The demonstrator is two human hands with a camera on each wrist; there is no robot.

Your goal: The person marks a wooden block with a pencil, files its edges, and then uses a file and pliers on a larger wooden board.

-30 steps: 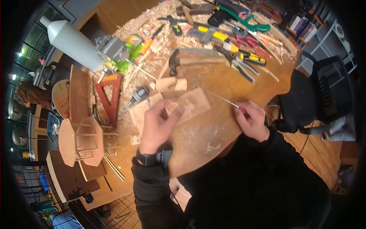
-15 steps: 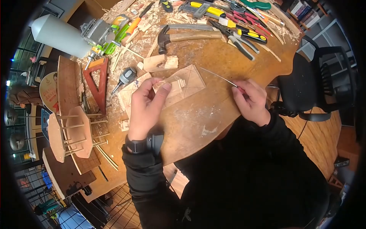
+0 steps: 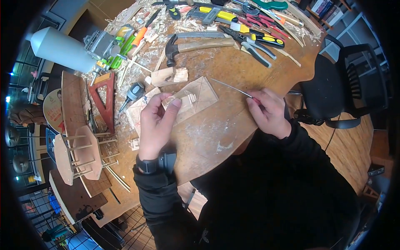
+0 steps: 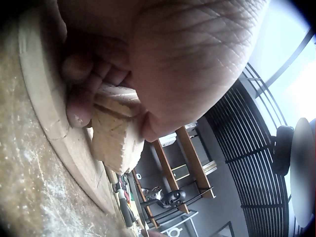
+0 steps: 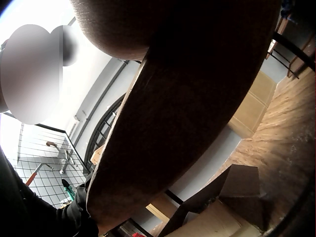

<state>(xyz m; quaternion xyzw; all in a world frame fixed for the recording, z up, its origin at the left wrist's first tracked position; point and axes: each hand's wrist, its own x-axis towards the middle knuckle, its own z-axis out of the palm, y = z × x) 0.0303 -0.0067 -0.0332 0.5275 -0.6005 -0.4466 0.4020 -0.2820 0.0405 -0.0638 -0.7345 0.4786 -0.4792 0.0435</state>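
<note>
My left hand (image 3: 156, 125) pinches a small carved wooden block (image 3: 182, 104) between thumb and fingers, with stepped cuts at its right end. In the left wrist view the block (image 4: 116, 140) shows a rough, cut end face. It is held low over a flat wooden board (image 3: 207, 92) marked with pencil lines. My right hand (image 3: 268, 110) grips a slim tool with a red handle and a thin metal shaft (image 3: 233, 88). The shaft points left, its tip near the board's far right corner, apart from the block. The right wrist view hides the tool.
Beyond the board lie a wood offcut (image 3: 168, 76), a hammer (image 3: 200, 46) and pliers (image 3: 252, 50). A small power tool (image 3: 134, 91) and a red triangle square (image 3: 104, 102) are left. A vise (image 3: 104, 48) stands among shavings. Wooden frame pieces (image 3: 83, 154) stand near left; a chair (image 3: 329, 87) is at right.
The head view has shifted, so the bench and both hands appear further left and higher. Both hands keep their holds, with little movement relative to the board.
</note>
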